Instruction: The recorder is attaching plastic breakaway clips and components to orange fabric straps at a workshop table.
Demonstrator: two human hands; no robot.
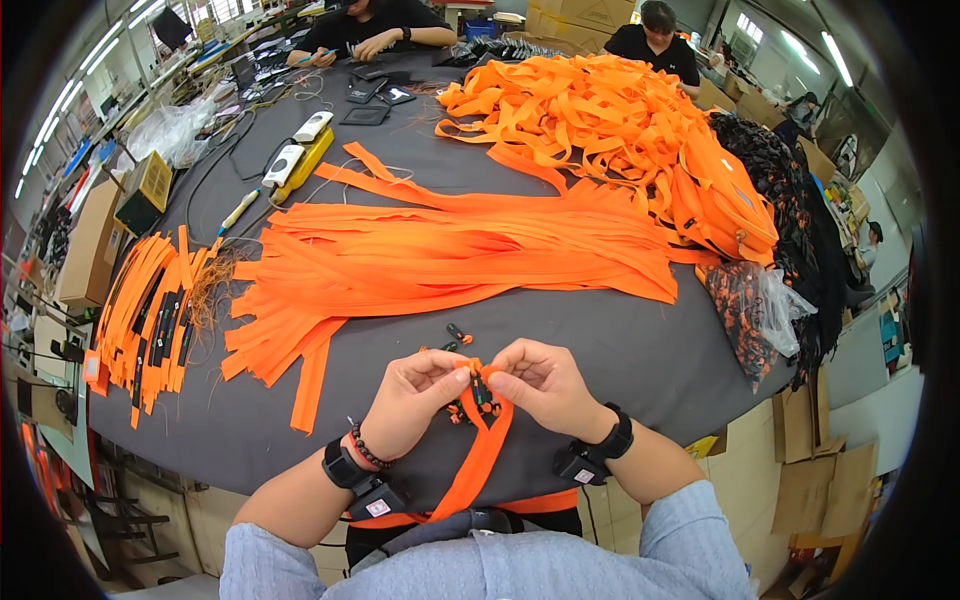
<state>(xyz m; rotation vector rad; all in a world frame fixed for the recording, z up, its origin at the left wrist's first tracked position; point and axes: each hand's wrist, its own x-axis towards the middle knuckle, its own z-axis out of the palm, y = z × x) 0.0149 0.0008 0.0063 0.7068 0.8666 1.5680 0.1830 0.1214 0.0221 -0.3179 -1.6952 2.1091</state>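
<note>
My left hand (412, 398) and my right hand (548, 388) meet close to the table's near edge, thumbs and fingertips pinched. Between them they grip the end of an orange zipper tape (476, 470), which hangs down toward my lap. Small black-and-orange pieces (486, 397), which look like zipper sliders, lie just under my fingers. One more slider (459, 334) rests a little beyond my hands. Whether a slider is held at the tape end is hidden by my fingertips. Farther in, a broad bundle of orange zipper tapes (450, 250) stretches across the table.
A tangled orange heap (590, 120) covers the far right, beside a clear bag of black-and-orange pieces (742, 315). Short orange and black strips (150, 320) lie left. A yellow-and-white power strip (300, 160) and cables sit behind. Two people sit across the grey table (600, 350).
</note>
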